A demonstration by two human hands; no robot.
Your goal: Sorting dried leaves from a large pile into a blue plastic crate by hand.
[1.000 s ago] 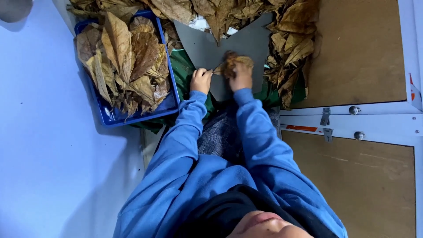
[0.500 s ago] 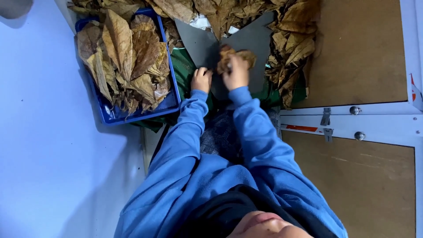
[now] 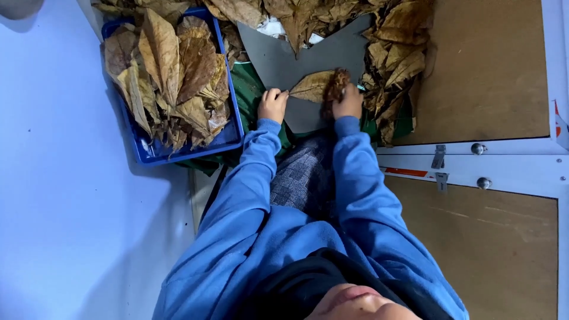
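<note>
The left hand (image 3: 272, 105) lay on the edge of a grey board (image 3: 308, 65), fingers curled, its fingertips pinching the pointed tip of a dried brown leaf (image 3: 312, 86). The right hand (image 3: 348, 102) was closed around the opposite end of that leaf, where the leaf material was bunched into a dark, crumpled wad (image 3: 335, 83). The leaf lay stretched flat between the two hands, on the grey board, directly ahead of the person's lap.

Both forearms were covered by blue sleeves (image 3: 252, 172). A grey patterned fabric (image 3: 299, 178) covered the lap between the arms.

A green cloth (image 3: 249, 89) lay beneath the board and showed at its left and right edges. A blue plastic crate (image 3: 178, 151) stood just beside the left hand, filled with loose dried leaves (image 3: 169, 77) lying flat and overlapping. A second heap of dried leaves (image 3: 397, 59) lay near the right hand, touching the right edge of the board and extending along its far edge.

A brown panel (image 3: 492, 71) lay beyond that heap. A white frame with metal fittings (image 3: 474, 160) ran beside the right arm.
</note>
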